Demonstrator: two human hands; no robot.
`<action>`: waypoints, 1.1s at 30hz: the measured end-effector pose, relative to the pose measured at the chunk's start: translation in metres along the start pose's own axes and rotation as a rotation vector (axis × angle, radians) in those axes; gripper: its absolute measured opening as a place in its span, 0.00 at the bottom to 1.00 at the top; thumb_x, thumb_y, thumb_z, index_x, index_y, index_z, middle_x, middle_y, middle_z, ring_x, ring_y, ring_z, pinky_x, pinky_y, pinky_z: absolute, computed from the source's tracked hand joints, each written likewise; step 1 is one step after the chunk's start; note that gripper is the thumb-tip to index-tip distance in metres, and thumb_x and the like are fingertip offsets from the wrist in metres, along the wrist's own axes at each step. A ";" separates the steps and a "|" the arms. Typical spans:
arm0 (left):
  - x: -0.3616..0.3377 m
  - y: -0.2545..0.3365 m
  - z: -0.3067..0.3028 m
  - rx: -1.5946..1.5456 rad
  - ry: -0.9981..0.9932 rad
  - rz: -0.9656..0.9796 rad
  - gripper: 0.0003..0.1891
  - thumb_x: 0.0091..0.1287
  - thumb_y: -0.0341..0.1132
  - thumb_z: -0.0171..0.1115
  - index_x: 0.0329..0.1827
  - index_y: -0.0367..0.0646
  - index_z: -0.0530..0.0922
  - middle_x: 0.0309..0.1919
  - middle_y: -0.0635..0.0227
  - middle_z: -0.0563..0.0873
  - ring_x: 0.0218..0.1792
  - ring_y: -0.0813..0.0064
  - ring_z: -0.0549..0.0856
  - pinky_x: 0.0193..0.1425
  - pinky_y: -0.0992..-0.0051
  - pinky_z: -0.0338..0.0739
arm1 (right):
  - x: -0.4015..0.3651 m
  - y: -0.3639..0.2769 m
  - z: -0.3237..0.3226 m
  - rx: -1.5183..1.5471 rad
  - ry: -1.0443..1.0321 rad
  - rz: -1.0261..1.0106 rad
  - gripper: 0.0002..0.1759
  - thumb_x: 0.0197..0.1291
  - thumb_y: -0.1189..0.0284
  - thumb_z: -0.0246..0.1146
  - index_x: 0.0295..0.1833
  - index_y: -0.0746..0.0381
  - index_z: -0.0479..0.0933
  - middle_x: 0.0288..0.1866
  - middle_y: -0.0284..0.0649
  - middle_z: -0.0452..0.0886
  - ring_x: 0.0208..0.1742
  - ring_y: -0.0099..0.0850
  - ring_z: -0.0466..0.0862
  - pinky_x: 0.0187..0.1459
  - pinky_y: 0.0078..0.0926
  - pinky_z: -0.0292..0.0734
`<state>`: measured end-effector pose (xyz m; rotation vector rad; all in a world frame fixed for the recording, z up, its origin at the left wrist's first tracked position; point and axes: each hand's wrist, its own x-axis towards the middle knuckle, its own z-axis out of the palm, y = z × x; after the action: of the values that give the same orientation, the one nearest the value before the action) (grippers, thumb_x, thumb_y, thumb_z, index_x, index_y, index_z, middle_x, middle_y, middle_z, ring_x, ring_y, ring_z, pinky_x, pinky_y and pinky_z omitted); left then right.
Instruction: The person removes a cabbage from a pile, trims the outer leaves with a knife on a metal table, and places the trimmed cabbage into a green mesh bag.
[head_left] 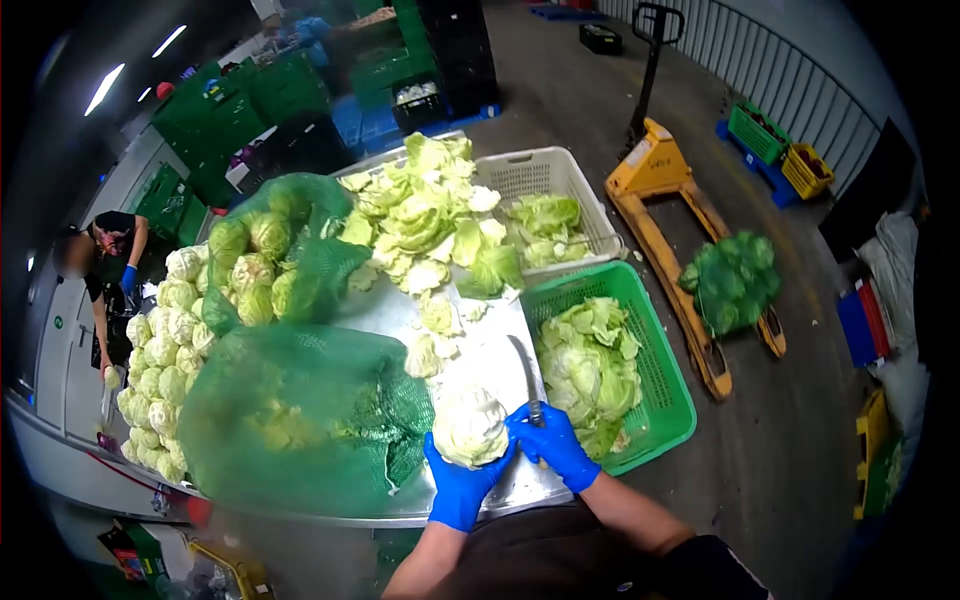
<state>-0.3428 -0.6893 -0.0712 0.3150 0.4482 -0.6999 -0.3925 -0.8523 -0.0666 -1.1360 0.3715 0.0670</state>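
A pale green cabbage head (468,425) rests on the steel table (385,310) near its front edge. My left hand (462,485), in a blue glove, cups the cabbage from below. My right hand (552,445), also blue-gloved, grips a knife (526,372) by the handle, its blade pointing away from me beside the cabbage. Loose trimmed leaves (432,330) lie just beyond the cabbage.
A green mesh sack (290,420) lies left of the cabbage, another (290,250) behind it. Trimmed cabbages (165,350) line the table's left. A green crate (655,340) and white crate (545,180) hold leaves. A yellow pallet jack (665,200) stands right. Another person (110,260) works far left.
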 end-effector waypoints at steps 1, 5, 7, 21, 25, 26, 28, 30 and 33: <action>-0.002 0.001 0.003 -0.029 0.028 0.001 0.31 0.69 0.56 0.44 0.71 0.49 0.67 0.67 0.59 0.73 0.65 0.55 0.74 0.69 0.50 0.69 | 0.002 0.003 -0.005 0.026 0.096 -0.002 0.11 0.61 0.72 0.68 0.48 0.60 0.80 0.27 0.32 0.79 0.17 0.15 0.69 0.17 0.15 0.62; -0.011 0.006 0.002 -0.153 -0.048 -0.067 0.41 0.63 0.67 0.43 0.76 0.54 0.61 0.73 0.57 0.66 0.70 0.49 0.67 0.71 0.42 0.63 | 0.009 -0.005 -0.022 0.180 0.343 0.005 0.18 0.59 0.75 0.68 0.55 0.61 0.78 0.25 0.29 0.75 0.16 0.14 0.67 0.16 0.15 0.60; -0.018 0.007 0.003 -0.162 -0.080 -0.075 0.40 0.62 0.66 0.44 0.75 0.54 0.63 0.71 0.56 0.68 0.69 0.49 0.69 0.70 0.42 0.65 | 0.005 -0.010 -0.031 0.147 0.353 0.070 0.20 0.60 0.75 0.68 0.58 0.62 0.77 0.24 0.29 0.75 0.16 0.16 0.68 0.17 0.16 0.61; -0.060 0.001 -0.035 0.200 -0.042 0.107 0.43 0.65 0.64 0.44 0.78 0.45 0.58 0.75 0.51 0.62 0.73 0.47 0.65 0.75 0.46 0.59 | -0.014 0.071 -0.039 -0.072 0.067 0.244 0.16 0.62 0.73 0.65 0.55 0.62 0.78 0.39 0.35 0.84 0.25 0.22 0.81 0.24 0.19 0.72; -0.068 -0.001 -0.009 0.282 -0.005 0.143 0.41 0.65 0.58 0.43 0.77 0.40 0.58 0.74 0.48 0.63 0.72 0.48 0.66 0.76 0.49 0.61 | -0.012 0.043 -0.018 -0.223 0.035 0.225 0.16 0.61 0.73 0.64 0.55 0.63 0.77 0.41 0.37 0.84 0.28 0.23 0.82 0.25 0.19 0.73; -0.069 -0.002 -0.008 0.298 -0.002 0.147 0.41 0.65 0.57 0.43 0.77 0.39 0.58 0.74 0.48 0.63 0.72 0.48 0.66 0.76 0.49 0.61 | -0.012 0.044 -0.018 -0.214 0.038 0.199 0.16 0.61 0.73 0.64 0.55 0.63 0.77 0.41 0.38 0.84 0.28 0.23 0.83 0.25 0.20 0.73; -0.070 -0.002 -0.011 0.292 -0.008 0.135 0.41 0.65 0.57 0.43 0.77 0.39 0.58 0.74 0.47 0.63 0.72 0.48 0.66 0.76 0.50 0.60 | -0.010 0.048 -0.020 -0.198 0.047 0.148 0.16 0.62 0.73 0.63 0.55 0.63 0.77 0.41 0.39 0.84 0.29 0.23 0.83 0.25 0.20 0.73; -0.070 -0.001 -0.013 0.288 -0.020 0.118 0.42 0.64 0.57 0.44 0.77 0.39 0.57 0.74 0.47 0.62 0.73 0.47 0.66 0.76 0.50 0.60 | -0.013 0.050 -0.023 -0.082 0.075 0.171 0.15 0.63 0.72 0.62 0.55 0.63 0.77 0.41 0.41 0.85 0.27 0.23 0.82 0.24 0.19 0.72; -0.069 -0.001 -0.020 0.262 -0.061 0.084 0.44 0.62 0.58 0.47 0.77 0.38 0.56 0.74 0.46 0.62 0.73 0.47 0.65 0.76 0.49 0.59 | -0.016 0.063 -0.029 0.154 0.125 0.259 0.15 0.67 0.69 0.60 0.56 0.62 0.77 0.40 0.43 0.86 0.23 0.23 0.78 0.23 0.19 0.70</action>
<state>-0.3962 -0.6443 -0.0539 0.5543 0.2832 -0.6853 -0.4303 -0.8489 -0.1269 -0.9371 0.6238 0.1924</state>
